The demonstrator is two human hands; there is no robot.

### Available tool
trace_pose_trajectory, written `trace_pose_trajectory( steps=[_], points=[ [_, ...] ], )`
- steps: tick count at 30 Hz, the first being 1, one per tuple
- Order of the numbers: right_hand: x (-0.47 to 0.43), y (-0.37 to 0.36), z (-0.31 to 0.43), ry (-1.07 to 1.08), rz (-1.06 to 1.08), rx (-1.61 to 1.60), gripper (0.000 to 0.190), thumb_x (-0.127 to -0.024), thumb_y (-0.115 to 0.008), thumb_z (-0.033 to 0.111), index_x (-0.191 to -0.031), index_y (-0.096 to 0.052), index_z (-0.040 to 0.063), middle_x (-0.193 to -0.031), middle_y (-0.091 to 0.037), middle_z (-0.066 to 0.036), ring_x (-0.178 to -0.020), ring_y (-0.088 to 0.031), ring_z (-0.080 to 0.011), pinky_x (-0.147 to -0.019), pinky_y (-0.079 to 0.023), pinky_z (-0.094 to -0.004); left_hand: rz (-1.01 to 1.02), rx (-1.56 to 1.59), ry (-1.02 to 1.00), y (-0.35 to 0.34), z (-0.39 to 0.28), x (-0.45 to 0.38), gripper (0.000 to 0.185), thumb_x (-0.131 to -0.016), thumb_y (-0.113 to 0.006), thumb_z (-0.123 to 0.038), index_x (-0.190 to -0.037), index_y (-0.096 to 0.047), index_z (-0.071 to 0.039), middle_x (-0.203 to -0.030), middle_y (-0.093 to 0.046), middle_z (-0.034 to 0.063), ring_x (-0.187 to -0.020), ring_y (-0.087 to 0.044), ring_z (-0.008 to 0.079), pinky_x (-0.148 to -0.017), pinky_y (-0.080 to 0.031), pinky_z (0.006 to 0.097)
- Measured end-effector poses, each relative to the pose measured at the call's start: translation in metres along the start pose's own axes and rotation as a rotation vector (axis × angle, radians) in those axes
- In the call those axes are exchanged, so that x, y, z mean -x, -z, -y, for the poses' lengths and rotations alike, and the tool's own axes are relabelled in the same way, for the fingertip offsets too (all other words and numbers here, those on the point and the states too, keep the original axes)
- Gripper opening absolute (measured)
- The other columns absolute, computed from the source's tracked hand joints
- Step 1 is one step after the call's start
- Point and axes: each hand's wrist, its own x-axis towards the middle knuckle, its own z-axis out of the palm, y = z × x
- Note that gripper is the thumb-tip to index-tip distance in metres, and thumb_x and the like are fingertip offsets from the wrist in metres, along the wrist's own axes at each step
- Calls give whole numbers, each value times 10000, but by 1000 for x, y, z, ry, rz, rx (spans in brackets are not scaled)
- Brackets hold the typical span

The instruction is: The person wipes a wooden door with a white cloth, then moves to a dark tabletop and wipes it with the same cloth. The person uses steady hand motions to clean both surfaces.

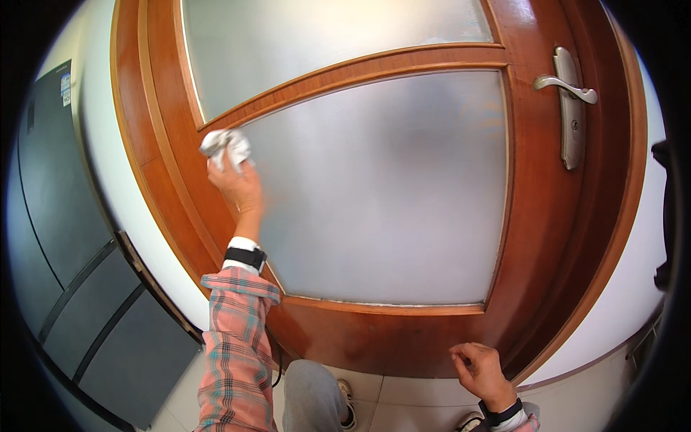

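My left hand (pixel 237 183) grips a crumpled white cloth or tissue (pixel 231 147), slightly blurred. It is at the upper left corner of the lower frosted glass pane (pixel 388 205), by the wooden frame of a brown door (pixel 216 216). Whether the cloth touches the frame or the glass I cannot tell. Low on the right, my right hand (pixel 480 372) hangs in front of the door's bottom panel (pixel 388 340). Its fingers are loosely curled, and nothing shows in them.
A metal lever handle (pixel 566 89) with a keyhole plate juts from the door's right side. On the left, beyond a strip of white wall (pixel 124 162), stands a dark grey refrigerator (pixel 65 178). Pale floor tiles (pixel 410 391) lie under my shoes; one grey-trousered knee (pixel 313 397) is bent.
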Motion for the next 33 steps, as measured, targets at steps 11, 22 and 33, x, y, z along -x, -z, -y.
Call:
trace_pose_trajectory(
  steps=[11,22,33],
  points=[
    [9,18,-3,-21,-3,-8,91,-883,-710,28,-973,-713,34,-759,-679,-142,-677,-673,-329,-620,-541,-402,95,411,588,-17,-142,-1,597,-941,-647,-177,-1503,-474,-73,-1493,-352,313,-1338,-368,492,-1117,-332,602],
    [10,23,-11,-65,-22,11,99,-894,-694,27,-992,-703,20,-777,-675,-163,-716,-675,-355,-647,-543,-414,312,661,-342,39,-376,111,608,-798,-732,-59,-1393,-608,-67,-1569,-325,323,-1493,-246,522,-1117,-320,620],
    [19,36,-11,-96,-85,10,132,-878,-700,2,-1010,-703,9,-770,-665,-146,-654,-651,-290,-603,-522,-368,789,618,-411,155,-312,356,303,-892,-699,-169,-1184,-686,-89,-1644,-340,258,-1532,-262,444,-1165,-319,582]
  ],
)
